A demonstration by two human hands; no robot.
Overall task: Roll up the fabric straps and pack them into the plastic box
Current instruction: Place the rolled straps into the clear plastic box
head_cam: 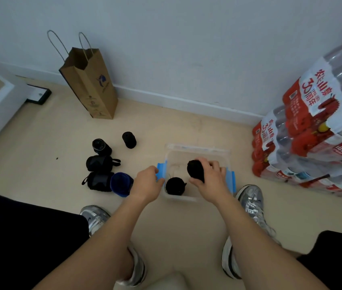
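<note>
Fingers (214,164) of your right hand (210,178) are wrapped round a black rolled strap (195,170), holding it over the clear plastic box (197,148) on the floor (187,130), while your left hand (147,183) grips the box's left edge at its blue clip (161,171). A second black roll (174,186) sits inside the box at its near end. More rolls (99,163) lie to the left, a paper bag (90,82) stands by the wall, and packs of bottled water (312,132) are stacked on the right.

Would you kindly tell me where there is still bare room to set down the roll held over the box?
Inside the plastic box, the far half is bare, beyond the packed roll in the near-left corner. Outside, floor is free between box and bottle packs. Left of the box is crowded with loose rolls beside the left hand.
</note>
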